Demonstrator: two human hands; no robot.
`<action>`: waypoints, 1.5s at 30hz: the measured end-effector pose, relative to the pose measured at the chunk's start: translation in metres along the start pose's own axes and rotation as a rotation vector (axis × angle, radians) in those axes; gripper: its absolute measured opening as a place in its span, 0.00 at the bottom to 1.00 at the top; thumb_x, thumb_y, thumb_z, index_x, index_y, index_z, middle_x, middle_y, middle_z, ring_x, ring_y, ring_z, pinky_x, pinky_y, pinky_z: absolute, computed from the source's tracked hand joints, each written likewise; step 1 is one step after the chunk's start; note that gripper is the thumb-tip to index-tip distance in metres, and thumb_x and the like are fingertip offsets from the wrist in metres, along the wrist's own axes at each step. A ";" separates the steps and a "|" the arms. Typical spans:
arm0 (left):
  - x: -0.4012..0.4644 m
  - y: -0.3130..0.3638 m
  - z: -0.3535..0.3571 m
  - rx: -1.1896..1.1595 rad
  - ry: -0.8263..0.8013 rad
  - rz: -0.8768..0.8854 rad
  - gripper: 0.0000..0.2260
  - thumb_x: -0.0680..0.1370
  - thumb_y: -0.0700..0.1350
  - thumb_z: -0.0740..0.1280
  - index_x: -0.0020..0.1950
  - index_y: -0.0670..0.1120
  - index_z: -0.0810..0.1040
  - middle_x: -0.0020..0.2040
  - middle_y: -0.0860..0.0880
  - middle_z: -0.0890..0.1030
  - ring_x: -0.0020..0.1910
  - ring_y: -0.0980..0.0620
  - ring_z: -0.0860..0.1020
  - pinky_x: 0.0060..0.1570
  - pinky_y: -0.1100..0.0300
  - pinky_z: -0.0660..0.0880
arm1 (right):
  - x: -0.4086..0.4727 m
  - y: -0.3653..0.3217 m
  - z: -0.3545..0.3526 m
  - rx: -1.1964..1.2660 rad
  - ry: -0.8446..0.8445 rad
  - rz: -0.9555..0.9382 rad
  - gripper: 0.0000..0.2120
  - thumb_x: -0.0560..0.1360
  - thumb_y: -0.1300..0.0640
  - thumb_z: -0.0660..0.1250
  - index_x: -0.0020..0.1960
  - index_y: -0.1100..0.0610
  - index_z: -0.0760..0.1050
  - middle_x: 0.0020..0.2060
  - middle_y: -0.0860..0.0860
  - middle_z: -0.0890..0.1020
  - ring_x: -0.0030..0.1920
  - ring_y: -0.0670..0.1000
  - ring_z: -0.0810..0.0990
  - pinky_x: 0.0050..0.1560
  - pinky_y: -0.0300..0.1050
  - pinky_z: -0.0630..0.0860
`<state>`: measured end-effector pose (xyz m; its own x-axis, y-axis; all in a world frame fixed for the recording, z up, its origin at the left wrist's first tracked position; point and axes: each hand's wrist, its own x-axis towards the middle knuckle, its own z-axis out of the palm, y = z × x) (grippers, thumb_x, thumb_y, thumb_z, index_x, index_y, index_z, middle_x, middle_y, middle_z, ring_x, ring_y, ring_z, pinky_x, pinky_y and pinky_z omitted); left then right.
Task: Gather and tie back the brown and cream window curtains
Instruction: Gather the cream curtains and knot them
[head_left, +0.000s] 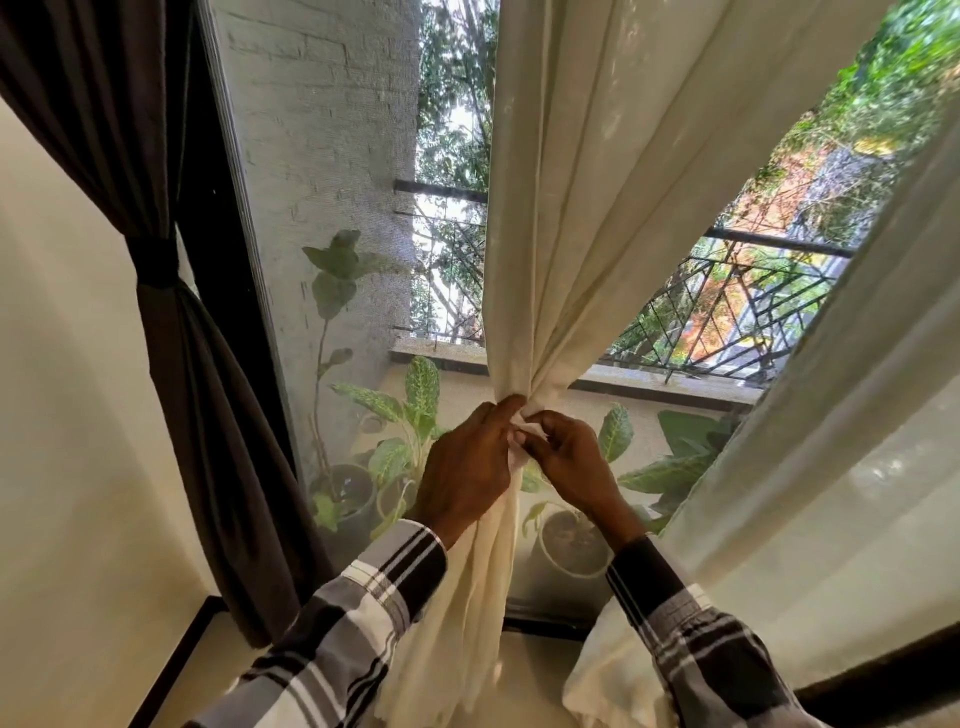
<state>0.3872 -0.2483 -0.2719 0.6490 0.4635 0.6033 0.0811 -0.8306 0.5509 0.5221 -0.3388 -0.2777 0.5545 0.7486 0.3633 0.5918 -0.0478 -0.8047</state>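
The brown curtain (171, 332) hangs at the left edge of the window (332, 208), already cinched at its waist by a dark tie (154, 262). The cream curtain (582, 208) hangs in front of the glass at centre, its folds drawn into one narrow bunch at the level of the hands. A second cream panel (831, 441) hangs loose at the right, not gathered.

Hand state: the left hand (467, 467) is curled round the bunch just below the gather point. The right hand (566, 457) touches it from the other side, its fingertips (537, 418) pinching a small white piece of fabric at the gather. Whether that piece is a separate tie strip or a fold of the curtain itself cannot be told.

Step in hand, as judged: securing the centre bunch.

Procedure for a sound tie:
1. Keep the left grip firm so the folds do not spread.
2. Confirm no loose edge hangs outside the bunch before tightening.
3. Draw the pinched end snug against the gather, pulling along the wrap, not downward, to avoid dragging the fabric down.
4. Release the left hand only after the tie holds.

Potted plants (410, 415) stand beyond the glass.
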 end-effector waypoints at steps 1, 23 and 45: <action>0.003 0.000 -0.003 0.111 -0.019 0.095 0.21 0.79 0.44 0.63 0.70 0.57 0.65 0.59 0.49 0.79 0.44 0.47 0.82 0.38 0.53 0.81 | 0.001 0.001 0.000 -0.030 0.001 -0.010 0.08 0.76 0.56 0.70 0.53 0.58 0.82 0.47 0.51 0.86 0.47 0.50 0.85 0.51 0.58 0.80; 0.074 -0.019 -0.036 0.447 0.002 0.157 0.06 0.78 0.49 0.63 0.51 0.53 0.79 0.43 0.50 0.83 0.41 0.44 0.83 0.34 0.54 0.77 | 0.026 -0.036 -0.026 -0.552 0.352 -0.214 0.19 0.75 0.44 0.71 0.61 0.52 0.79 0.56 0.49 0.84 0.48 0.51 0.83 0.44 0.42 0.77; 0.053 0.198 0.106 -0.057 -0.003 0.451 0.04 0.77 0.49 0.68 0.50 0.54 0.81 0.44 0.55 0.82 0.35 0.52 0.82 0.30 0.56 0.77 | -0.128 -0.025 -0.226 -0.708 0.671 -0.017 0.12 0.76 0.46 0.70 0.57 0.50 0.81 0.57 0.43 0.83 0.54 0.43 0.81 0.50 0.35 0.76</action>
<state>0.5176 -0.4207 -0.1919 0.6123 0.0580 0.7885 -0.2521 -0.9310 0.2641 0.5687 -0.5830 -0.1985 0.6307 0.2317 0.7406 0.6959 -0.5912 -0.4077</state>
